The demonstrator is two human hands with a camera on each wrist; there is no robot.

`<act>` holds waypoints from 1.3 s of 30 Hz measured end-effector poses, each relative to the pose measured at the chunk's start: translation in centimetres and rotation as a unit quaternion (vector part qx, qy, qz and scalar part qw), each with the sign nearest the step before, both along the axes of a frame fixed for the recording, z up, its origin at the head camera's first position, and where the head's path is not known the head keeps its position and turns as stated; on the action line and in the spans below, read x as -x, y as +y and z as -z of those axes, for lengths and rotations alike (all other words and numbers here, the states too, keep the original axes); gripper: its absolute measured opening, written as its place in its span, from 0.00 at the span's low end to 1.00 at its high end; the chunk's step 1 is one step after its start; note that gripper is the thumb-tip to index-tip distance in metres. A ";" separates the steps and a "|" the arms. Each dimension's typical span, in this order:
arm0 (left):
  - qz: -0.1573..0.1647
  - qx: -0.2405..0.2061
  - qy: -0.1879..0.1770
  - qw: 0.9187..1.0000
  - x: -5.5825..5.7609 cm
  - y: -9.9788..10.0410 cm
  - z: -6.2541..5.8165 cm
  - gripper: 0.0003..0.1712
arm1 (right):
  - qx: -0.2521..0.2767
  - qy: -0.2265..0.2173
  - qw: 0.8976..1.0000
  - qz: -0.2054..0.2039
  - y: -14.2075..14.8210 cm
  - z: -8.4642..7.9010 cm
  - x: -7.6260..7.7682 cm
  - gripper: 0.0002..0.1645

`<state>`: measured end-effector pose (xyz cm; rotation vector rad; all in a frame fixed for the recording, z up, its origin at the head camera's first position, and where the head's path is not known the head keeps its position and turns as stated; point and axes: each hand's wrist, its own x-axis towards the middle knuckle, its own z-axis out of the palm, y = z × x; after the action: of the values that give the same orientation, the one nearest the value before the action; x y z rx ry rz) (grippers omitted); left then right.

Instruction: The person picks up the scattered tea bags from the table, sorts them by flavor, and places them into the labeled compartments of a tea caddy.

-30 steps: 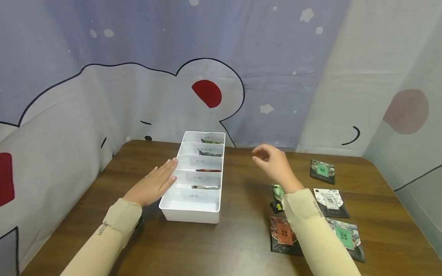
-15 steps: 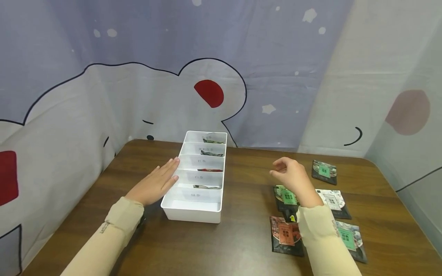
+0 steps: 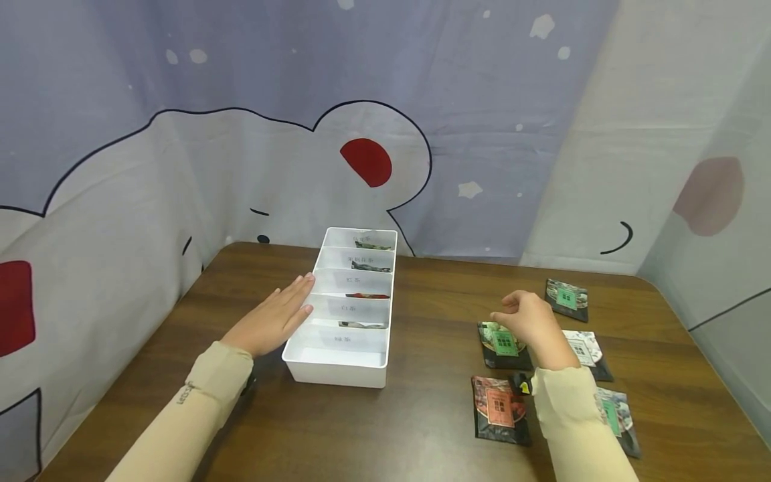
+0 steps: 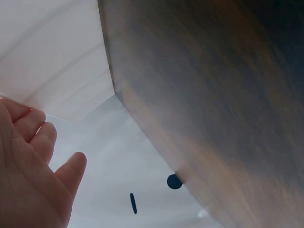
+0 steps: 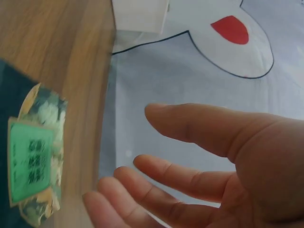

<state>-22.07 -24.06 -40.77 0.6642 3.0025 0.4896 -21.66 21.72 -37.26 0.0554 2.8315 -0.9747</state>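
Observation:
My left hand [image 3: 271,321] lies with straight fingers along the left rim of a long white divided box [image 3: 334,375]; the left wrist view has the fingertips at the box's wall [image 4: 52,61]. Over the table at the right hovers my right hand [image 3: 533,325], fingers loosely bent and nothing between them. Just below it is a tea packet with a bright green label [image 3: 502,345], also visible in the right wrist view. A red-label tea packet [image 3: 500,408] lies nearer the front. The right forearm partly covers a white tea packet [image 3: 584,351] and a teal-label packet [image 3: 620,418].
Another green-label packet [image 3: 566,299] lies farther back on the wooden table [image 3: 434,428]. Thin packets, one red-edged [image 3: 367,296], stand in the box's rear compartments; the front compartment shows its bare floor. A printed curtain [image 3: 470,134] hangs right behind the table.
My right hand has moved right and toward me, from beside the box to over the packets, uncovering the bright green-label one. The left hand stays at the box rim.

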 end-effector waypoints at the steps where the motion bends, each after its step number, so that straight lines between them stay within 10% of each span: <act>1: 0.000 0.000 0.000 1.000 0.0 0.0 0.0 0.38 | -0.004 -0.004 1.000 0.004 0.2 0.1 0.0 0.32; 39: 0.004 -0.006 0.002 1.000 0.0 -0.1 0.2 0.38 | -0.037 -0.049 0.998 0.021 2.5 3.5 0.1 0.40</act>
<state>-22.09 -24.16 -40.93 0.6775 3.0028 0.5062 -21.78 24.25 -40.78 0.1660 2.7857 -0.8498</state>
